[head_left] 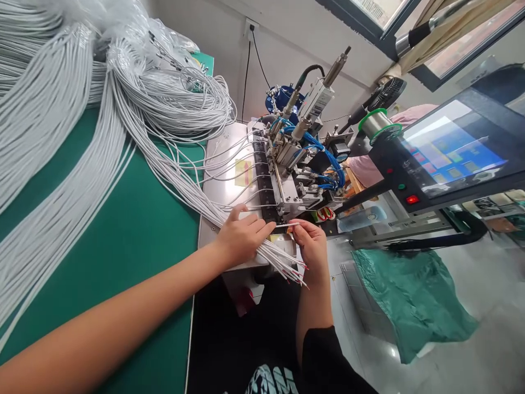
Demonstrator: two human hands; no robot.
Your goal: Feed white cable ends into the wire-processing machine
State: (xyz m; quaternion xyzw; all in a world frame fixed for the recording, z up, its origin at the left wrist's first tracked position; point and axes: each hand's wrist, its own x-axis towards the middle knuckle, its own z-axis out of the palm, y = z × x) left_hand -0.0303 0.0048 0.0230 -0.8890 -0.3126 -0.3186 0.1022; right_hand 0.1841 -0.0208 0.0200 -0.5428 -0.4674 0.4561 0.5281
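Note:
My left hand (241, 236) rests closed over a bundle of white cables (279, 261) whose stripped red-tipped ends fan out toward my lap. My right hand (310, 242) pinches one single white cable (287, 225) by its end, holding it across the front of the black fixture strip (262, 180) of a small soldering machine (299, 153). Several cables lie seated in the strip's slots, running left over the steel plate (217, 180).
Large hanks of white cable (82, 126) cover the green bench mat (135, 230) to the left. A touchscreen panel (451, 150) with red and green buttons stands right, a solder spool (375, 123) behind it. A green cloth (410, 301) lies on the floor.

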